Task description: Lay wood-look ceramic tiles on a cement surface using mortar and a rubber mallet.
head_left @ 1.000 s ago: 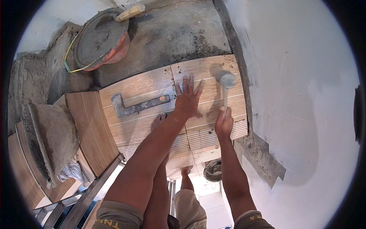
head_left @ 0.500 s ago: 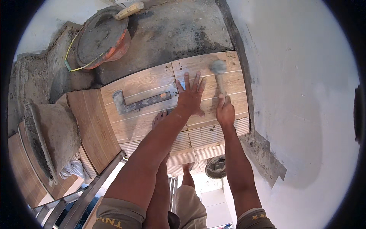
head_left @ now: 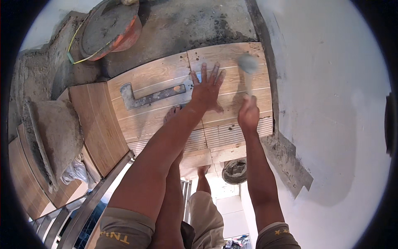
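Note:
My left hand (head_left: 206, 94) lies flat with fingers spread on a wood-look tile (head_left: 226, 118), across the joint with the tile to its left. In my right hand (head_left: 248, 115) is a mallet, gripped by its pale handle. The grey mallet head (head_left: 248, 64) is blurred by motion, over the right part of the same tile near the wall. Left of my left hand, a mortar-stained metal L-square (head_left: 159, 96) rests on the neighbouring tile (head_left: 137, 122). Under my left hand a small blue patch shows between the fingers.
An orange bucket (head_left: 129, 37) of wet mortar stands at the far left on rough concrete (head_left: 182, 25). A mortar-caked basin (head_left: 62, 137) sits at the left, above a metal railing (head_left: 93, 199). Ribbed step edges and a small mortar bucket (head_left: 235, 171) lie nearer me. A plastered wall (head_left: 323, 103) bounds the right.
The whole view has shifted, so the tiles and buckets sit higher in the picture. My right hand and the mallet have moved slightly nearer relative to the tile. My left hand stays flat.

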{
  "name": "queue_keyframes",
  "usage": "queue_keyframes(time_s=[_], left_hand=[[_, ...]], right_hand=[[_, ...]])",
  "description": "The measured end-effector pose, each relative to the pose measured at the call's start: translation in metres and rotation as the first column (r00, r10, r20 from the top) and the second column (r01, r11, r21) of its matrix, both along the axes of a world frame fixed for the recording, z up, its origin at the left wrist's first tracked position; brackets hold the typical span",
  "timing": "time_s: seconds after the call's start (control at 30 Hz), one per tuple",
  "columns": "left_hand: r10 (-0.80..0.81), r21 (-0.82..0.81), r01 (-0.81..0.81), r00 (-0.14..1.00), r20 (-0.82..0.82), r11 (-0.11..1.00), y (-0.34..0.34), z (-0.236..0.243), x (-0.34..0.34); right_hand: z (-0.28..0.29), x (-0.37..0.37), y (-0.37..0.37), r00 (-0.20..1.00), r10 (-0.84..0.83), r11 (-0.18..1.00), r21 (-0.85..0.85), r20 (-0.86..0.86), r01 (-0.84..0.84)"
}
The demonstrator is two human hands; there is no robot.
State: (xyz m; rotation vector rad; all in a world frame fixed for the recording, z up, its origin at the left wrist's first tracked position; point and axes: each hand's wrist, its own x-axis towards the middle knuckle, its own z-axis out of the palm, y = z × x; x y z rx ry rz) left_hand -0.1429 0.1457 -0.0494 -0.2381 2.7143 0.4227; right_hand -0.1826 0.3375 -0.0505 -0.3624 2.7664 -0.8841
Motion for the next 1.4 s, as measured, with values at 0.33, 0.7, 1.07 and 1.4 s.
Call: queue_keyframes(time_s=[0.33,0.7,1.07,1.4], left_hand=[[0.005,-0.032,-0.003,0.998,0.060,0.999,-0.003,0.002,0.000],[0.005,-0.014,-0.005,1.000,0.017,1.000,-0.005,-0.007,0.006],[-0.012,-0.066,0.019,0.996,0.092,0.998,0.006,0.003,-0.009],[-0.020,-0.041,0.025,0.991,0.133,0.999,0.011,0.004,-0.008]], right_hand=[[0.001,0.005,0.000,0.999,0.008,0.986,-0.167,0.041,-0.001],[0.014,0.036,0.012,0.996,-0.093,0.940,-0.328,0.018,0.094],[-0.005,0.032,0.048,0.996,-0.053,0.982,-0.179,0.073,0.065],[0.019,0.032,0.054,0.999,-0.047,0.955,-0.294,0.022,0.051]])
